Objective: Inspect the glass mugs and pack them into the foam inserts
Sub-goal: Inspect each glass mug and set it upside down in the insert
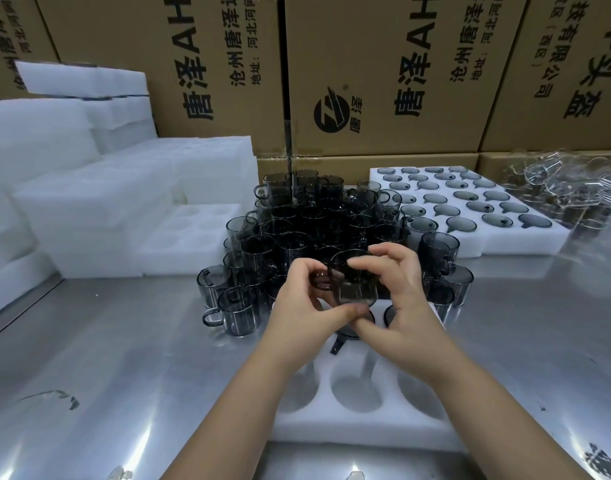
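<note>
I hold one smoky glass mug (356, 284) between both hands, lifted above the far end of the foam insert (359, 424) that lies on the steel table (124, 358) right in front of me. My left hand (305, 306) curls round the handle side, thumb under the base and fingertips up near the rim. My right hand (397, 296) pinches the opposite side, thumb beneath and index finger bent over the rim, the other fingers loosely curled. Both forearms rise from the bottom edge and meet at the mug. Under my thumbs a dark mug seems to sit in one pocket, mostly hidden. Just behind stands a crowd of loose mugs (297, 233), upright and touching. To their right lies a filled insert (504, 242); to their left, stacked foam blocks (89, 202); printed cartons (383, 81) stand behind everything.
</note>
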